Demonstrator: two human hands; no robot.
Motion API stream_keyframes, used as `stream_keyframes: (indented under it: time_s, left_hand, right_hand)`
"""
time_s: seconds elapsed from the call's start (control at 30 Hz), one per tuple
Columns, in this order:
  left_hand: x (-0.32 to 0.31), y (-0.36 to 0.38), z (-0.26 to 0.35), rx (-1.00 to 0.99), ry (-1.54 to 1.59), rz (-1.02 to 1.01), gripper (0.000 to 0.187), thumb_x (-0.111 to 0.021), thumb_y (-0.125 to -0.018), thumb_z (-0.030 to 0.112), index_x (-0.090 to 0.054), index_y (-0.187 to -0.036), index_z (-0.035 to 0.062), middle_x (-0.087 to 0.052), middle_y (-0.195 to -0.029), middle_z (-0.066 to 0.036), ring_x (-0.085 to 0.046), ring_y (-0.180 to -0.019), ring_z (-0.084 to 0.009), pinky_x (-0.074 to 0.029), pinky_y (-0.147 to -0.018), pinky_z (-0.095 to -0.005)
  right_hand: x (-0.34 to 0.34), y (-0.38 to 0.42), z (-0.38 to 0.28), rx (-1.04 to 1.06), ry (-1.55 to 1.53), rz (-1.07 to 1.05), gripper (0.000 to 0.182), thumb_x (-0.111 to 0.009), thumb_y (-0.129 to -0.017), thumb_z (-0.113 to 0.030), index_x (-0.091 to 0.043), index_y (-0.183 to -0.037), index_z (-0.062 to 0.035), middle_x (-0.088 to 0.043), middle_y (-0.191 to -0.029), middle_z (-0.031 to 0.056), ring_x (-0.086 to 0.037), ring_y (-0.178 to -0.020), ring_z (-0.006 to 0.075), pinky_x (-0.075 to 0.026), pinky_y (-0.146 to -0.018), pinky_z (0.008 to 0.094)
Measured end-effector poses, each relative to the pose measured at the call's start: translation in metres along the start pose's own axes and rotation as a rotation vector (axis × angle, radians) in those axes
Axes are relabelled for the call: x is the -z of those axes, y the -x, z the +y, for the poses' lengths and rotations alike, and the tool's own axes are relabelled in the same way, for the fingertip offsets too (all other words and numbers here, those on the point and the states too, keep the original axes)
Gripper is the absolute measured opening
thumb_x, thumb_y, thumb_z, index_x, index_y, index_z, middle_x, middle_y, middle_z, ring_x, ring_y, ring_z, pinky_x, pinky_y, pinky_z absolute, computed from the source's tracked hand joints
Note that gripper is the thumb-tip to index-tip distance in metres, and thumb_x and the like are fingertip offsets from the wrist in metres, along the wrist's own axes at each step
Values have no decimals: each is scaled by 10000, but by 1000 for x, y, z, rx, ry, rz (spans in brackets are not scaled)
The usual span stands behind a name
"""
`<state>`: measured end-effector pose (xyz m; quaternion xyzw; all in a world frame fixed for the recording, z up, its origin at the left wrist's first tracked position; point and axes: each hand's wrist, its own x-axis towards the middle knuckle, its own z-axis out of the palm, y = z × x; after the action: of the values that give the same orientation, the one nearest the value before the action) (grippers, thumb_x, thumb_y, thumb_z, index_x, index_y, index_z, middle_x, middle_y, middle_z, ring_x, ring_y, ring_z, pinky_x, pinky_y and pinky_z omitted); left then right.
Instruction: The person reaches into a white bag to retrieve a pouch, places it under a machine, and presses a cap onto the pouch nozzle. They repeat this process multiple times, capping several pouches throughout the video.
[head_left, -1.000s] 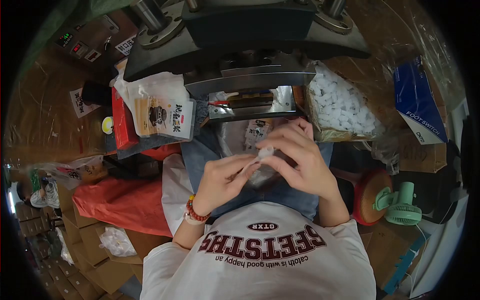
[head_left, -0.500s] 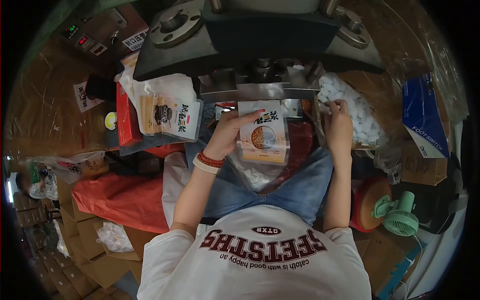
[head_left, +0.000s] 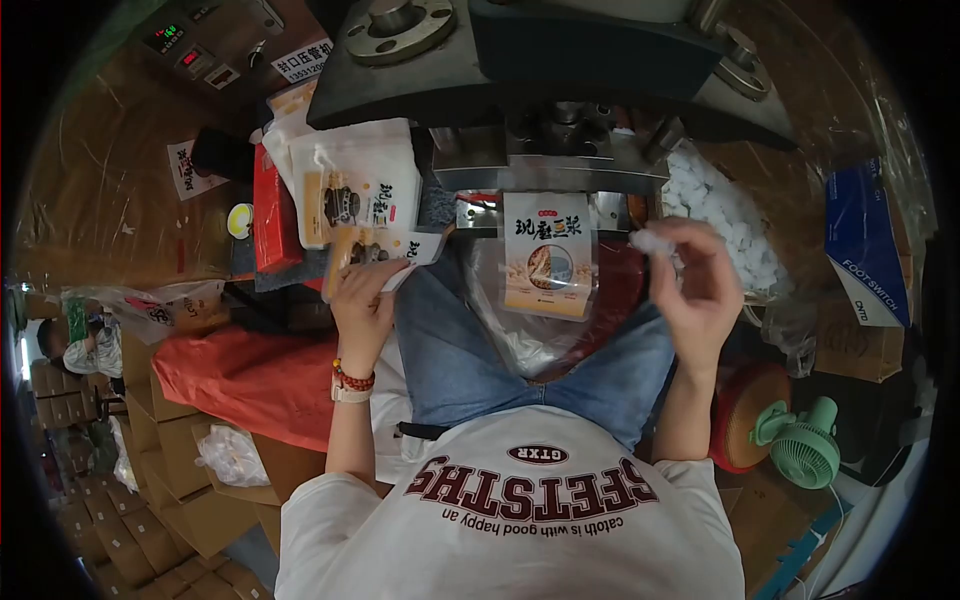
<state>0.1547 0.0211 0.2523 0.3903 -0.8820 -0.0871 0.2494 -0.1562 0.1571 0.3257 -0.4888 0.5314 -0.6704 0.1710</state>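
My left hand [head_left: 362,305] is closed on a printed pouch [head_left: 405,247], pinched at its lower edge and bent, in front of a stack of similar pouches [head_left: 362,170]. Another printed pouch [head_left: 548,255] hangs upright under the metal head of the press [head_left: 545,165], untouched by either hand. On the right, my right hand [head_left: 705,290] pinches a small white plastic piece [head_left: 650,243] between thumb and fingers; its exact shape is blurred. Beside that hand lies a heap of small white plastic pieces [head_left: 725,215].
A red box [head_left: 275,215] stands left of the pouch stack. Clear plastic [head_left: 520,345] lies over my lap below the press. A blue and white foot switch box [head_left: 865,250] and a green fan [head_left: 805,445] are at right. A control panel [head_left: 190,55] sits at upper left.
My left hand has let go of the pouch at the press, moved left and gripped another pouch. My right hand has moved slightly right, and a white piece now shows in its fingers.
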Motion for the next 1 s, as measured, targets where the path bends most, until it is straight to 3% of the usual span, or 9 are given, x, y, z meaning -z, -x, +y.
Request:
stream_keyframes:
  time_s: [0.1,0.27,0.4,0.57,0.7,0.8,0.83,0.97,1.0]
  left_hand:
    - [0,-5,36,33,337,168,353,-566,-657,-50,-712,-953,73,-696,-962,-80,-635,-945,-264,-495,-801,-345]
    - [18,-16,88,-112,404,133,294,-601,-684,-33,-708,-946,44,-699,-941,-95,-653,-941,-275,-506,-855,-370]
    - [24,-21,101,-264,582,17,242,-650,-733,-10,-704,-967,15,-703,-919,-130,-695,-837,-278,-543,-730,-324]
    - [-55,-30,100,432,1151,-364,179,-663,-890,135,-705,-949,-29,-707,-865,-79,-658,-772,-89,-527,-637,-241]
    - [-63,-74,99,731,1622,-392,226,-669,-881,142,-667,-990,-55,-698,-918,-91,-664,-768,-106,-537,-677,-239]
    - [-74,-92,89,717,1655,-381,234,-674,-876,146,-659,-995,-54,-696,-930,-100,-670,-772,-122,-542,-691,-245]
    - [-79,-93,84,693,1663,-395,228,-678,-870,140,-667,-991,-52,-697,-958,-113,-672,-817,-129,-537,-727,-251]
    - [-78,-86,80,740,1640,-368,234,-681,-874,173,-675,-990,-30,-704,-916,-82,-663,-806,-118,-522,-706,-242]
    - [-70,-85,70,574,1198,-394,260,-680,-875,228,-683,-981,-10,-699,-851,-66,-666,-758,-129,-516,-665,-242]
  right_hand:
    - [-29,11,-16,225,91,-278,269,-668,-749,69,-616,-1011,34,-642,-1021,131,-628,-909,227,-505,-824,307]
    - [-52,14,-3,389,94,-508,352,-739,-683,28,-650,-1024,26,-665,-975,128,-635,-880,293,-505,-783,343]
    - [-30,6,-16,380,14,-544,340,-736,-708,-6,-655,-1038,8,-667,-963,120,-633,-899,273,-498,-798,344]
    - [-16,7,3,-123,175,-198,374,-706,-806,-76,-595,-1158,-17,-627,-1102,117,-624,-924,213,-486,-786,282]
    - [25,-16,1,12,623,81,204,-640,-851,-71,-633,-1041,2,-645,-997,141,-629,-876,258,-496,-762,324]
    - [43,-17,46,38,1109,-83,187,-612,-840,-74,-635,-1009,3,-625,-965,174,-603,-861,342,-496,-738,400]
    - [43,-14,58,-218,1124,-226,184,-594,-825,-76,-629,-987,5,-603,-923,187,-570,-872,382,-469,-749,459]
    - [50,-8,72,-141,1104,-220,161,-584,-824,-58,-621,-966,9,-589,-912,184,-569,-881,375,-467,-740,456]
    - [55,-11,70,-63,1113,-267,160,-583,-820,-48,-619,-963,11,-584,-929,189,-563,-869,383,-467,-732,453]
